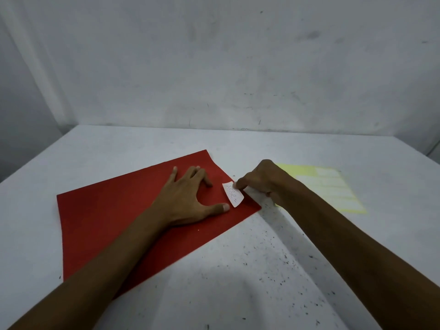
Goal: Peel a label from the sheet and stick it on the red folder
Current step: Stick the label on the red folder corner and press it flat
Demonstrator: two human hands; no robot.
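Red folder (pixel 114 225) lies flat on white table (pixel 238 270). Left hand (pixel 185 196) spread open, palm down on folder — grips nothing. Right hand (pixel 264 179) loosely curled, index fingertip pressing white label (pixel 233 194) near folder's right corner. Label sheet (pixel 333 189) lies beyond right hand — partly hidden.

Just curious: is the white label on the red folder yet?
On: the label lies on the red folder, near its right edge.

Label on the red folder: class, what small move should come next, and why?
Probably slide the right fingertip along the label to press it flat. It lies on the folder near its right corner, touched only at the far end, while the left hand steadies the folder.
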